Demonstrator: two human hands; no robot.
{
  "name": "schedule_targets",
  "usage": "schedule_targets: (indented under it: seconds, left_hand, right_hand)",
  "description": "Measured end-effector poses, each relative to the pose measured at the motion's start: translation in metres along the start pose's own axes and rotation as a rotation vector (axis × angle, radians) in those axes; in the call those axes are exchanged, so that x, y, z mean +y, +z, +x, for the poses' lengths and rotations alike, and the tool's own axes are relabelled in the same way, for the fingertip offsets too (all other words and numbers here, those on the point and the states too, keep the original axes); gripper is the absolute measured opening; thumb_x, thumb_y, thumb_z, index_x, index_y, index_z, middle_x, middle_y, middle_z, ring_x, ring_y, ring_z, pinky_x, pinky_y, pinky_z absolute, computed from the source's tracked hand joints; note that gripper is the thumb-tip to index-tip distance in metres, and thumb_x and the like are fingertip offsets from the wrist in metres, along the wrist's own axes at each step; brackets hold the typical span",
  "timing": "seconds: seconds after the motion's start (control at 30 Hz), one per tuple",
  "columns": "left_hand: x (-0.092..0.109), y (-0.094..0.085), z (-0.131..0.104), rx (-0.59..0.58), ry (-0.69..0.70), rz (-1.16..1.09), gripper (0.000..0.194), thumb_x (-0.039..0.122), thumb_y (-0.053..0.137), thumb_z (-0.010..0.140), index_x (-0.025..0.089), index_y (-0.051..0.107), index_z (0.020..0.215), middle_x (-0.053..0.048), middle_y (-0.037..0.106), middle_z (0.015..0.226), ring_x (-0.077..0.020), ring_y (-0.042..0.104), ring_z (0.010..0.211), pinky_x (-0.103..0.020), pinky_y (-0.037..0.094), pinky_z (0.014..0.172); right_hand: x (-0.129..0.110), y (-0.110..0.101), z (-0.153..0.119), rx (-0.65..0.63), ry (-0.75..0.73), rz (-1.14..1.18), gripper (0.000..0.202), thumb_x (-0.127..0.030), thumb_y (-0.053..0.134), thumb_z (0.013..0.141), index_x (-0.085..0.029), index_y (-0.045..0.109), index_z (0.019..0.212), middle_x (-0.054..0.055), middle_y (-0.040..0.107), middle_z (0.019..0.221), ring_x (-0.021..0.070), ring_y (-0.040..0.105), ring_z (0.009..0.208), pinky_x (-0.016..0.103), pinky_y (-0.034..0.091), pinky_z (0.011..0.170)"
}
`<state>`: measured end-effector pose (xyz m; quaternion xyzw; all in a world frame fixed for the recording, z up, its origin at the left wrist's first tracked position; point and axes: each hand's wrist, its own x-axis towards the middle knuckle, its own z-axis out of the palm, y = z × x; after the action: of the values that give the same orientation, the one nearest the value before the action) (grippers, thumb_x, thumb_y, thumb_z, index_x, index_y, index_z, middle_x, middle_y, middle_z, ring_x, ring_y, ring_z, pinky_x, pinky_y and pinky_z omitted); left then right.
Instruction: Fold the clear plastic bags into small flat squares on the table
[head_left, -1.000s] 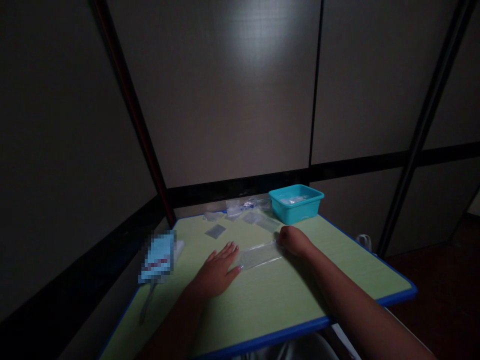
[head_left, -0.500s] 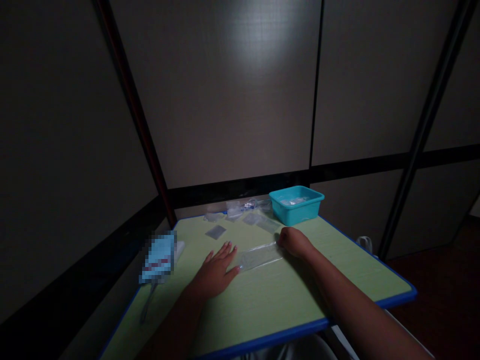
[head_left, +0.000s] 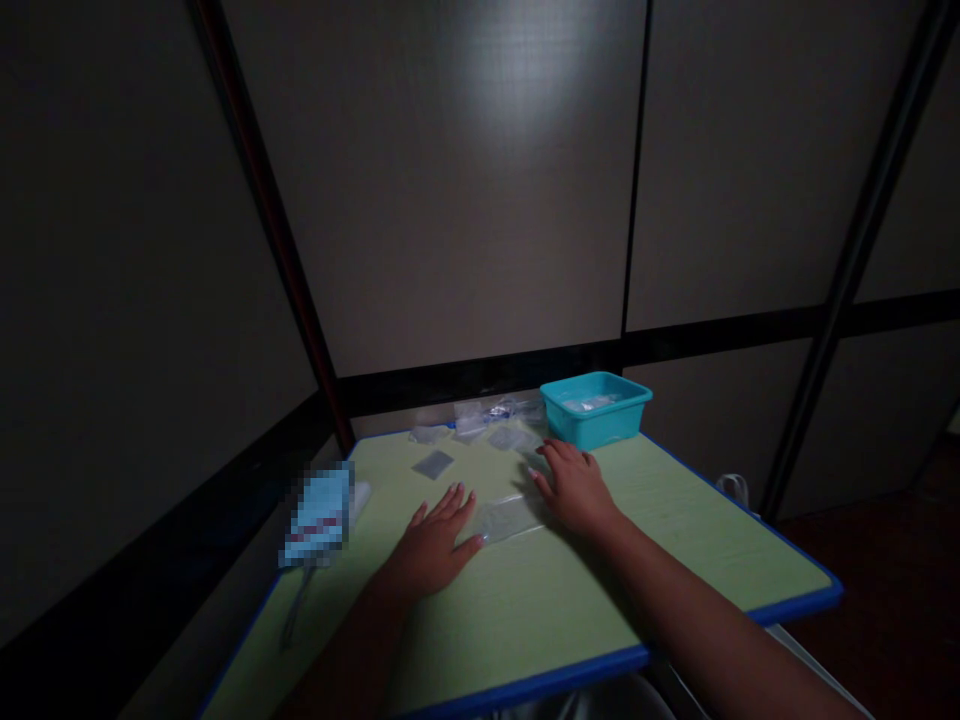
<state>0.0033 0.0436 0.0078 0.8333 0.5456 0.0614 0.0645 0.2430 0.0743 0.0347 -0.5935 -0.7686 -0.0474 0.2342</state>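
A clear plastic bag [head_left: 504, 519] lies flat on the green table [head_left: 675, 540] between my two hands. My left hand [head_left: 435, 540] rests palm down at the bag's left end, fingers spread, thumb touching its edge. My right hand [head_left: 574, 484] lies flat and open over the bag's right end, fingers pointing toward the far side. Neither hand grips anything.
A teal plastic tub [head_left: 596, 407] stands at the far right corner with clear bags inside. Several small clear bags [head_left: 491, 420] lie along the far edge, one grey one [head_left: 433, 463] apart. A light-blue packet [head_left: 321, 513] sits at the left edge. Dark wall panels surround the table.
My right hand, before closed at the bag's right end, has opened and moved left onto the bag, palm down. My left hand has stayed in place.
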Motion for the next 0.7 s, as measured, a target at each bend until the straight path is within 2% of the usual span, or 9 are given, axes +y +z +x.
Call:
schedule_targets:
  seconds: [0.13, 0.27, 0.43, 0.7]
  left_hand:
    - [0.000, 0.001, 0.001, 0.001, 0.005, 0.012, 0.059, 0.054, 0.028, 0.085, 0.028, 0.018, 0.137, -0.003, 0.012, 0.145, -0.0213, 0.008, 0.133, -0.051, 0.011, 0.104]
    - [-0.001, 0.002, 0.002, -0.005, -0.004, 0.010, 0.060, 0.055, 0.028, 0.085, 0.027, 0.018, 0.138, -0.003, 0.011, 0.146, -0.0214, 0.007, 0.133, -0.051, 0.011, 0.104]
    - [-0.001, 0.001, 0.002, -0.016, -0.005, 0.003, 0.060, 0.054, 0.029, 0.085, 0.028, 0.017, 0.138, -0.003, 0.010, 0.146, -0.0212, 0.006, 0.134, -0.050, 0.010, 0.104]
    - [0.001, -0.003, 0.000, -0.024, -0.003, -0.001, 0.060, 0.054, 0.028, 0.085, 0.028, 0.016, 0.138, -0.002, 0.009, 0.145, -0.0209, 0.006, 0.134, -0.050, 0.010, 0.104]
  right_hand:
    - [-0.012, 0.009, -0.006, -0.171, -0.221, 0.094, 0.053, -0.046, 0.033, 0.086, -0.028, 0.024, 0.135, 0.005, 0.017, 0.145, 0.0240, 0.013, 0.131, 0.052, -0.003, 0.101]
    - [-0.011, 0.015, -0.008, -0.397, -0.333, 0.157, 0.053, -0.044, 0.027, 0.087, -0.034, 0.014, 0.137, 0.001, 0.010, 0.146, 0.0215, 0.006, 0.133, 0.055, -0.004, 0.100]
    - [-0.001, 0.017, -0.006, -0.492, -0.281, 0.129, 0.049, -0.039, 0.022, 0.089, -0.035, 0.013, 0.137, 0.001, 0.007, 0.146, 0.0218, 0.005, 0.133, 0.060, -0.005, 0.097]
    - [0.020, 0.013, 0.000, -0.562, -0.047, -0.032, 0.052, -0.037, 0.022, 0.088, -0.032, 0.010, 0.138, 0.004, 0.000, 0.146, 0.0253, -0.001, 0.133, 0.066, 0.002, 0.093]
